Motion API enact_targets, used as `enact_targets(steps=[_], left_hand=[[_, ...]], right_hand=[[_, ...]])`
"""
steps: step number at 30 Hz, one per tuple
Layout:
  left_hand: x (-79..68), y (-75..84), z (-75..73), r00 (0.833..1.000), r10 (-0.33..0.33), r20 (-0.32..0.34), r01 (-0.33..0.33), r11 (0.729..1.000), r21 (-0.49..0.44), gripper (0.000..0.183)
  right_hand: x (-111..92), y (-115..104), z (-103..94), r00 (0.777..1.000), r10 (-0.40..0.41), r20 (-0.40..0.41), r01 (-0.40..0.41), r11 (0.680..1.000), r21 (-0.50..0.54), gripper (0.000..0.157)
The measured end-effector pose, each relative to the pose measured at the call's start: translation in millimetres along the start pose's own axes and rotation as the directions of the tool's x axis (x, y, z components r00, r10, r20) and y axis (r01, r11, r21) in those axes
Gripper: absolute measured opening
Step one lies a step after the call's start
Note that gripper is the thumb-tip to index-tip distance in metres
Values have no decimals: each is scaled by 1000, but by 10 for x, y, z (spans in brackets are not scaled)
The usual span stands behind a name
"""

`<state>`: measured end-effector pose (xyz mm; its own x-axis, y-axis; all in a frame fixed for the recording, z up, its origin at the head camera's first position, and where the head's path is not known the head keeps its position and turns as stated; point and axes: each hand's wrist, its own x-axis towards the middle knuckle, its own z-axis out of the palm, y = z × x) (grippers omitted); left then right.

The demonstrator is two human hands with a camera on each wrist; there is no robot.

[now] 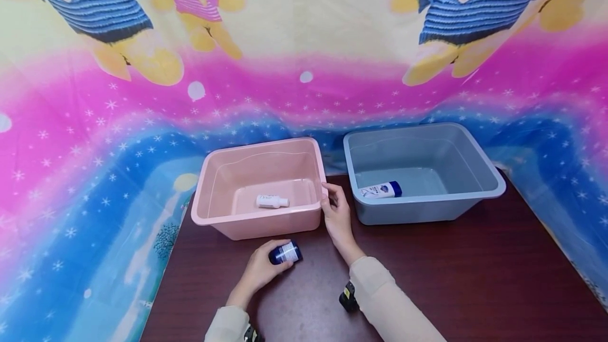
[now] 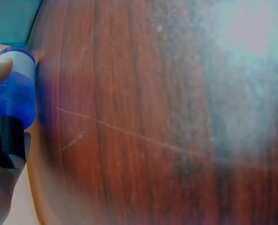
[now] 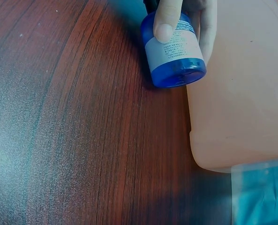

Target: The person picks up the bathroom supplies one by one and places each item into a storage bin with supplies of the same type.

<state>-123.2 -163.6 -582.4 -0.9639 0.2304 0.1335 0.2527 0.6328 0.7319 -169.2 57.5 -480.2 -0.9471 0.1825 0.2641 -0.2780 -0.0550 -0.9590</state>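
My left hand (image 1: 260, 268) holds a small blue bottle (image 1: 285, 253) with a white label and black cap, above the table in front of the pink basin (image 1: 273, 224). In the left wrist view the bottle (image 2: 21, 101) shows its black cap, and in the right wrist view the bottle's base (image 3: 178, 72) faces the camera under a thumb. At the pink basin's right front corner, my right hand (image 1: 338, 215) grips the rim with thumb and fingertips. Inside that basin lies a small white bottle (image 1: 272, 201).
Right of the pink basin stands a grey-blue basin (image 1: 427, 207). A white bottle with a dark blue cap (image 1: 382, 190) lies in it near the left front corner. Both basins stand on a dark red-brown wooden table (image 1: 456, 278), with a patterned cloth (image 1: 294, 88) hanging behind.
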Motion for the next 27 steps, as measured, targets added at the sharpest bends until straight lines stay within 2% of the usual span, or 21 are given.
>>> enact_targets(steps=[14, 22, 27], left_hand=[[-51, 94, -75, 998, 7, -60, -8, 1000, -15, 53], [-63, 230, -146, 992, 82, -92, -82, 997, 6, 55], [-57, 362, -234, 982, 150, -118, -151, 989, 3, 56]], right_hand=[[7, 18, 5, 1000, -7, -8, 7, 1000, 4, 32], [8, 31, 1, 1000, -5, -5, 5, 1000, 8, 34], [59, 257, -5, 1000, 4, -11, -3, 1000, 23, 34]])
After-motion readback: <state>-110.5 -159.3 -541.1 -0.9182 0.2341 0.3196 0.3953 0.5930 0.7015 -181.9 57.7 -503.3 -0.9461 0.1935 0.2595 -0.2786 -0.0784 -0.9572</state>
